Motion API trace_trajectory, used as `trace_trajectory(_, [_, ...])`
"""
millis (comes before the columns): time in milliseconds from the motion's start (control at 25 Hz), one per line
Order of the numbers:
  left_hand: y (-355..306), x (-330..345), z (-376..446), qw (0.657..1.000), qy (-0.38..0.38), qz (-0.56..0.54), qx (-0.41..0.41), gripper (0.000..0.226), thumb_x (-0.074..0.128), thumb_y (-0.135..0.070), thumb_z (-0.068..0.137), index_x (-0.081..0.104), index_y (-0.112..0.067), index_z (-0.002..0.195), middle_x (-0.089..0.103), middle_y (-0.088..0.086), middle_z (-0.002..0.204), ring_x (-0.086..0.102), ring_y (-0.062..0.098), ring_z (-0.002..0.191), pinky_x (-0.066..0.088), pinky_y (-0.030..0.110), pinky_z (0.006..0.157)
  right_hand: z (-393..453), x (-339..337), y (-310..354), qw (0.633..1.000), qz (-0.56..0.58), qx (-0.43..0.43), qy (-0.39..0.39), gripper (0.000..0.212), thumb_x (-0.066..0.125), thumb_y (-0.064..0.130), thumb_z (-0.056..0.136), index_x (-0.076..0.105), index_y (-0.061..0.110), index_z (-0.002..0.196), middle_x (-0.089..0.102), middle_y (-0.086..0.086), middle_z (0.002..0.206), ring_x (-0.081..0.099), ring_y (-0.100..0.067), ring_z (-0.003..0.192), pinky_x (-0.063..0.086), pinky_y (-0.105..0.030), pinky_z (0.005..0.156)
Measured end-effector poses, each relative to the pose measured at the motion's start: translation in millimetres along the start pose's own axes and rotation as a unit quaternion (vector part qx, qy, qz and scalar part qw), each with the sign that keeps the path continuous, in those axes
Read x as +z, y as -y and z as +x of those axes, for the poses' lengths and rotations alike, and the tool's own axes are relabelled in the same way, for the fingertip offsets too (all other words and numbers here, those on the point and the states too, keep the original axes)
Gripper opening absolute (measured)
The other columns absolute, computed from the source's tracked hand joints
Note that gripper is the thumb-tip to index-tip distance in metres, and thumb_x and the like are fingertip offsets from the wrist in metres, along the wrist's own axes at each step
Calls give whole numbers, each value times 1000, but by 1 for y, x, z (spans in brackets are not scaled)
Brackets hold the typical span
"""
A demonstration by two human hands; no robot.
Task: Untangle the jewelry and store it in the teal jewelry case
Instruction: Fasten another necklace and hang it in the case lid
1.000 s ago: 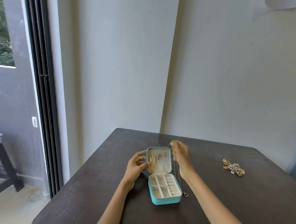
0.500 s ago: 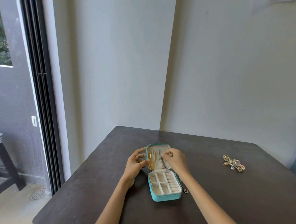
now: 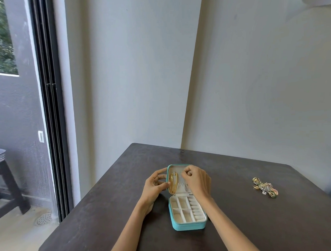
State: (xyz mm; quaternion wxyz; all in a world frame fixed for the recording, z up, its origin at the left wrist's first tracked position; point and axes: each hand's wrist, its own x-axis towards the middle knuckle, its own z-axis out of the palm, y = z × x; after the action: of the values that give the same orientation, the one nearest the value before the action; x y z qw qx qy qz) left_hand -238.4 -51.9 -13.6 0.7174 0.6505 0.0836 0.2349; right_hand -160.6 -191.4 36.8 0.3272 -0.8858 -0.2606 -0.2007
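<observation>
The teal jewelry case [image 3: 187,226] lies open on the dark table [image 3: 258,225], its lid standing upright and its white compartments showing. A gold chain [image 3: 173,183] hangs inside the lid on the left. My left hand [image 3: 155,185] holds the lid's left edge, thumb beside the gold chain. My right hand [image 3: 197,179] is pinched in front of the lid's upper right, holding the top of a thin necklace; the chain itself is too fine to trace. A tangled clump of jewelry [image 3: 264,187] rests on the table to the right, apart from both hands.
The table sits in a corner against grey walls. A dark sliding door frame [image 3: 49,110] stands at the left, with a stool [image 3: 5,179] on the balcony beyond it.
My right hand has come down from above the case to the inside of the lid, bringing the thin necklace with it. The pendant that hung beside the case is out of sight.
</observation>
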Motion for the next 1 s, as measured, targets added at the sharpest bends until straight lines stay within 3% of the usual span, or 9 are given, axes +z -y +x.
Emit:
trace_trajectory(240, [1, 0, 0, 1000, -2, 8, 0, 42, 66, -2, 83, 60, -26, 117, 65, 8, 108, 66, 24, 96, 55, 39, 88, -4, 12, -1, 997, 55, 12, -52, 11, 62, 28, 89, 65, 24, 79, 64, 9, 72, 56, -9, 64, 45, -27, 57])
trace_trajectory(400, [2, 1, 2, 1000, -9, 19, 6, 39, 64, -2, 84, 60, -27, 114, 65, 9, 107, 66, 23, 96, 57, 32, 82, 4, -2, 9, 959, 271, 65, -50, 6, 67, 28, 85, 65, 26, 80, 67, 2, 72, 62, -15, 68, 48, -28, 59])
trace_trajectory(560, [5, 3, 1, 998, -23, 57, 17, 36, 62, -4, 87, 56, -27, 114, 64, 8, 108, 64, 20, 97, 56, 25, 76, 13, -37, 13, 943, 318, 46, 82, 11, 67, 27, 86, 63, 19, 91, 60, -1, 71, 53, -8, 63, 40, -14, 54])
trace_trajectory(680, [9, 3, 2, 996, -41, 84, 8, 36, 61, -7, 87, 53, -26, 117, 63, 9, 111, 63, 20, 97, 55, 28, 77, 17, -60, 19, 916, 346, 77, 187, 11, 60, 20, 92, 62, 11, 97, 53, 3, 70, 44, 0, 51, 33, -12, 46])
trace_trajectory(760, [9, 6, 2, 993, -50, 108, -2, 40, 61, -7, 87, 50, -22, 122, 62, 9, 113, 63, 18, 97, 55, 28, 79, 19, -73, 23, 881, 408, 97, 219, 9, 56, 16, 94, 59, 7, 96, 42, 3, 63, 32, -1, 42, 25, -13, 39])
trace_trajectory(840, [7, 10, 0, 990, -42, 135, -27, 46, 62, -7, 87, 46, -18, 129, 59, 8, 117, 62, 18, 100, 55, 31, 84, 22, -83, 25, 857, 450, 107, 229, 5, 54, 11, 94, 58, 8, 94, 41, 2, 63, 33, -3, 42, 23, -13, 36])
trace_trajectory(920, [5, 12, -2, 978, -37, 202, -35, 49, 61, -10, 87, 43, -15, 133, 52, 7, 124, 56, 19, 111, 50, 33, 94, 23, -92, 29, 852, 455, 107, 234, 7, 52, 8, 94, 59, 9, 93, 43, 1, 63, 39, -4, 44, 24, -14, 35])
trace_trajectory(1000, [-1, 15, -3, 956, -60, 288, 23, 44, 59, -14, 90, 48, -14, 132, 46, 7, 129, 45, 20, 122, 40, 33, 104, 24, -99, 32, 852, 453, 97, 243, 9, 52, 7, 94, 60, 9, 93, 46, 1, 63, 45, -6, 46, 27, -15, 36])
